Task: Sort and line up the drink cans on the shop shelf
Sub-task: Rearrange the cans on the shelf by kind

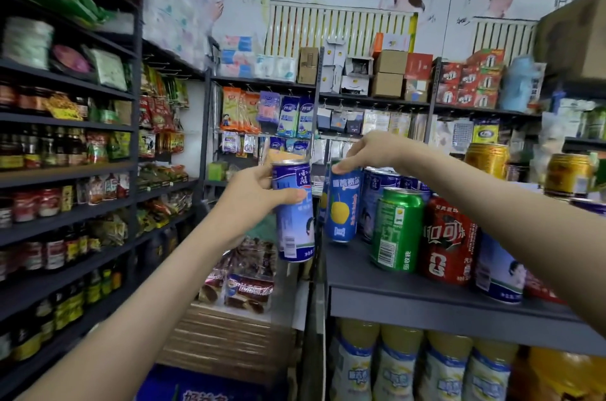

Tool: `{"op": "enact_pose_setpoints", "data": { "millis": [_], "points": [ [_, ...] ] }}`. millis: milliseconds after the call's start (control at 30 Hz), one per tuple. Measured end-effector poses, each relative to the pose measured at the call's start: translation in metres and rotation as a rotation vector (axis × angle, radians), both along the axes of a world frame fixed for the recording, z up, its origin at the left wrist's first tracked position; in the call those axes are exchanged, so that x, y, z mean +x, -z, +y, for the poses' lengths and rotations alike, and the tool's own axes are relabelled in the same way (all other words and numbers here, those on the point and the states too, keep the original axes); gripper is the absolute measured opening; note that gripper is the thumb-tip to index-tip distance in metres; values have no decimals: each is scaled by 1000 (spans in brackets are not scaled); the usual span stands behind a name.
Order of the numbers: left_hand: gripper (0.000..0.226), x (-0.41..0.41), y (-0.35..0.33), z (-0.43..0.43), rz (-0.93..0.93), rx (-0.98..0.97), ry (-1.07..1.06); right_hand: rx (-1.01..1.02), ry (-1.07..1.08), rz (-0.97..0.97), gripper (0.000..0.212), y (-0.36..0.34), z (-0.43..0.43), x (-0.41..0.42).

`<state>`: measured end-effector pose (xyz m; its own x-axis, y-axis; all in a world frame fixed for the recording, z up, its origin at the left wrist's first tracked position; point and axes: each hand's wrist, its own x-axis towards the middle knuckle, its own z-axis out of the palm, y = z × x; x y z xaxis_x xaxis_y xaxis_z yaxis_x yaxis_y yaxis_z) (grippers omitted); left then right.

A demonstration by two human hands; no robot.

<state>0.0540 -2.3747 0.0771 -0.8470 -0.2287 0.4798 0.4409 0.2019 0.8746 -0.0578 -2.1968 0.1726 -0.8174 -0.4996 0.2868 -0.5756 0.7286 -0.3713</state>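
left hand (252, 200): grips pale-blue can (295, 223) | right hand (370, 151): pinches yellow-fruit can (341, 207) at rim

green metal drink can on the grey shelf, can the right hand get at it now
Probably yes once free: the right hand pinches the tall blue yellow-fruit can, but the green metal drink can stands close by, top uncovered.

The left hand (252, 200) holds a can (293, 210) out past the shelf's (354, 269) left edge. The right hand (370, 151) grips the leftmost can (341, 204), seemingly standing on it; a short can (396, 230) and its neighbour (449, 240) stand right of that, other cans (380, 190) behind.
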Motion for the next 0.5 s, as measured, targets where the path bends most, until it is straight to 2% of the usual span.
{"op": "enact_pose_setpoints", "data": {
  "millis": [167, 333, 433, 500],
  "points": [
    [51, -3, 2, 0, -12, 2, -14, 102, 55, 44, 58, 9, -7, -17],
    [50, -5, 0, 7, 17, -1, -22, 207, 23, 66, 55, 8, 2, -19],
    [48, -6, -3, 15, 22, -26, -6, 213, 16, 159, 61, 5, 14, -7],
    [46, -4, -5, 23, 35, -40, 8, 174, 10, 246, 57, -1, 27, 4]
  ]
}}
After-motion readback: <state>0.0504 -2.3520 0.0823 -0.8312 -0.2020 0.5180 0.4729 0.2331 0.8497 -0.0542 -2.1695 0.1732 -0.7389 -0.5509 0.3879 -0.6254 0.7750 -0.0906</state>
